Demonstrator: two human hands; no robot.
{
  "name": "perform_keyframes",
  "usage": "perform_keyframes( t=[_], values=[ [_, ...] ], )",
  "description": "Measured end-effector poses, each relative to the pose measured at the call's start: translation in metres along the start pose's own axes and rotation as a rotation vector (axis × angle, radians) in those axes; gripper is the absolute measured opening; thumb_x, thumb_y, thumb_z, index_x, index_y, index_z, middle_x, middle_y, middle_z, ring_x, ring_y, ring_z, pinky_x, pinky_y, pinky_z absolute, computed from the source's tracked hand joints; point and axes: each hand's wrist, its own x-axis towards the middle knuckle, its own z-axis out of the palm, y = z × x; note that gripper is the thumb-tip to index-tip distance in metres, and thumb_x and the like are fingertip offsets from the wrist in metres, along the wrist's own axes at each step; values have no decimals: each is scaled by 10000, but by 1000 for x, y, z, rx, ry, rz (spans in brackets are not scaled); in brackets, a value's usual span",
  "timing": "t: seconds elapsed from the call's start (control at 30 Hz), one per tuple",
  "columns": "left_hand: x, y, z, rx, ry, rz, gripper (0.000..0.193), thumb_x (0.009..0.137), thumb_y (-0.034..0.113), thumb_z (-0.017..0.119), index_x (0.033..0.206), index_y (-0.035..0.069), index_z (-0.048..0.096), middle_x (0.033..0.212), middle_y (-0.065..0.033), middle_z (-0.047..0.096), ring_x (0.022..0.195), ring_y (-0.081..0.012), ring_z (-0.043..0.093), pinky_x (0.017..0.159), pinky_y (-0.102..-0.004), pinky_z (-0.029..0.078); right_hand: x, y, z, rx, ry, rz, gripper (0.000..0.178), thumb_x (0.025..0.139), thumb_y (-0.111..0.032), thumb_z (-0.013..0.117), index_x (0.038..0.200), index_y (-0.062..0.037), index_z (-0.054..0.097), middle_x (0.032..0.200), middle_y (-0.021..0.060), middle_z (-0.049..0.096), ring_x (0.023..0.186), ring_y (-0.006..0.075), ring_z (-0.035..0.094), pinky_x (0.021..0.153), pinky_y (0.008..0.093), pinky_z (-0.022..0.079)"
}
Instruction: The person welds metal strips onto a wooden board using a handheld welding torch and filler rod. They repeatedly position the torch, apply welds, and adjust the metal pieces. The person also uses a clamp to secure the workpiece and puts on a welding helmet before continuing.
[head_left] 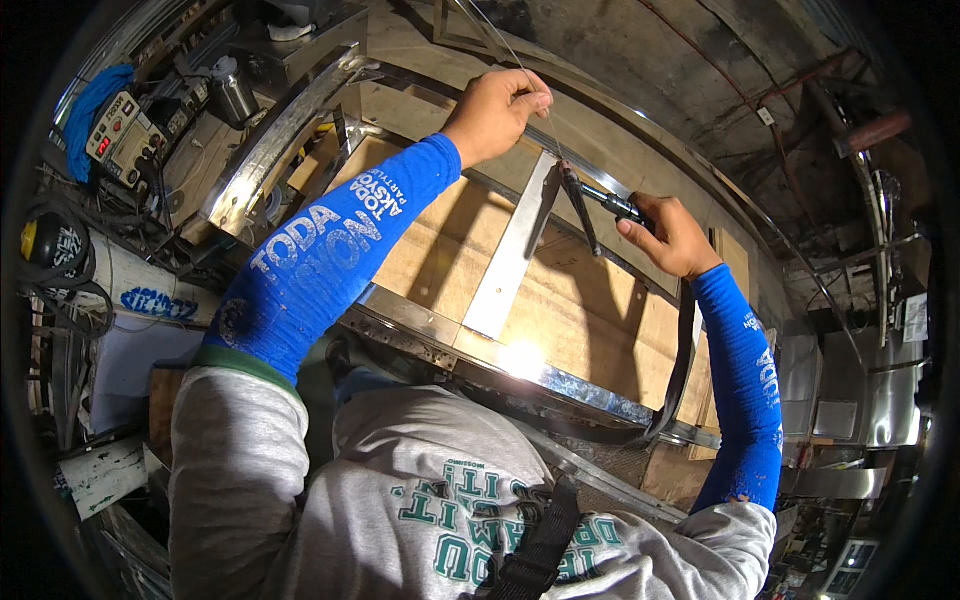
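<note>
My left hand [497, 118] pinches a thin filler rod [552, 132], which runs up past the fingers and down toward the torch tip. In my right hand [672, 236] is a black TIG welding torch [610, 203], its head pointing left and its long back cap slanting down. The rod's lower end and the torch head meet or nearly meet in the picture; whether they touch I cannot tell. Below them a flat pale metal strip [497, 285] lies across a plywood board [425, 250], near a shiny metal frame edge [590, 388]. Shadows of my arms and the torch fall on the board.
A welding machine [125, 140] with a red display stands at the left, beside a blue coil [92, 112] and a metal tumbler [232, 92]. Lower left lies a pale gas cylinder [150, 272] among black cables. A dark cable [686, 350] hangs below my right hand.
</note>
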Motion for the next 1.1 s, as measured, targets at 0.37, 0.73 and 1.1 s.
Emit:
perform_keyframes(
  t=[0.37,0.73,1.1],
  values=[
    [-1,-2,0,1,5,34,154,1010,168,670,980,36,745,872,-59,762,868,-185,714,831,-339,545,0,-1,3,-37,13,19,610,979,-559,636,995,48,703,570,148,539,506,267,524,531,419,414],
    [-1,1,-1,1,-9,14,153,1008,163,673,982,32,748,879,-61,765,882,-179,723,854,-341,551,1,-2,6,-20,43,-1,629,982,-557,634,1015,67,706,617,185,584,533,278,553,563,430,449],
    [-3,1,-1,-97,-42,-47,148,1035,120,640,1009,8,733,915,-57,755,872,-138,715,814,-302,550,1,-6,9,22,78,30,522,990,-463,660,1065,53,692,726,132,619,613,211,520,600,380,434]
  ],
)
